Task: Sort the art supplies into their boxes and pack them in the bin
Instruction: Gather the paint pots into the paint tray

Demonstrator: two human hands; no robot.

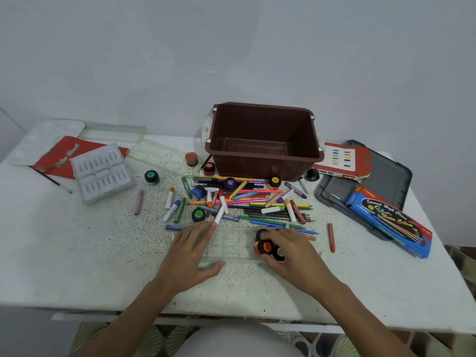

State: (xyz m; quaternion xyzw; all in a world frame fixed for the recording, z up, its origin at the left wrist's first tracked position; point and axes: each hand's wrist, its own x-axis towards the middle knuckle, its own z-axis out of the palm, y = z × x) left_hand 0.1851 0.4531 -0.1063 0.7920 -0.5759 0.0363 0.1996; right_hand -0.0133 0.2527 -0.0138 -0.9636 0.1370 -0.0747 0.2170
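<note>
Right hand [291,249]: fingers curled round a cluster of small paint jars [265,247], orange and black lids up, at the right end of a clear plastic tray [231,244] near the counter's front edge. Left hand [192,247]: flat, fingers spread, pressing the tray's left end. Jars: probably light, rigid, smooth-sided; best taken at the lid rim. Tray: looks thin and flexible, needs steadying. Beyond: loose pile of coloured pencils and crayons [257,204], mid-counter. Brown bin [265,166], no supplies inside, by the back edge.

Glossy brown plastic bin [265,161]; clear plastic tray [231,246]; speckled tabletop [103,248].
</note>
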